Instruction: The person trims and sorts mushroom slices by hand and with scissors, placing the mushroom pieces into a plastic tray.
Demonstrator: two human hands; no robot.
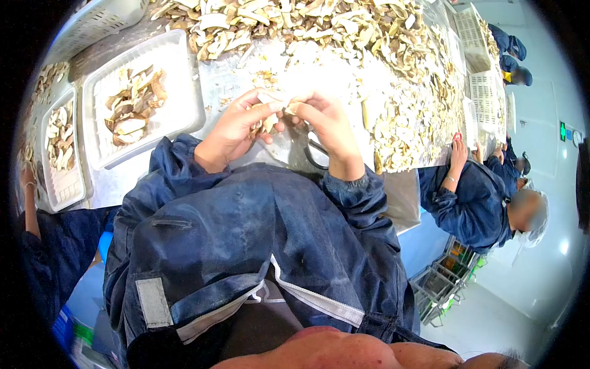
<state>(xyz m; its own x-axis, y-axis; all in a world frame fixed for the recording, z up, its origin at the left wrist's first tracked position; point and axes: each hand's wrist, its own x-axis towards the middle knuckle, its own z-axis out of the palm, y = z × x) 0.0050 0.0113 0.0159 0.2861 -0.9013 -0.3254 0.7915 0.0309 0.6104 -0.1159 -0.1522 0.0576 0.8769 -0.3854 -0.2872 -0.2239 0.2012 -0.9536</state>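
Observation:
Over the near edge of the table, both of my hands meet in front of my chest. My left hand is closed on pale dried mushroom slices, which show below its thumb and fingers. Beside it, my right hand is closed in a pinch, its fingertips at a small pale piece against the left fingers. What exactly sits in that pinch is partly hidden. A black curved loop, like a handle, lies on the table under my right wrist. Small mushroom scraps lie just beyond my hands.
A large heap of mushroom slices spans the back, with more slices at right. A clear tray and a narrower tray holding slices stand left. White baskets stand far right. Co-workers are at both sides.

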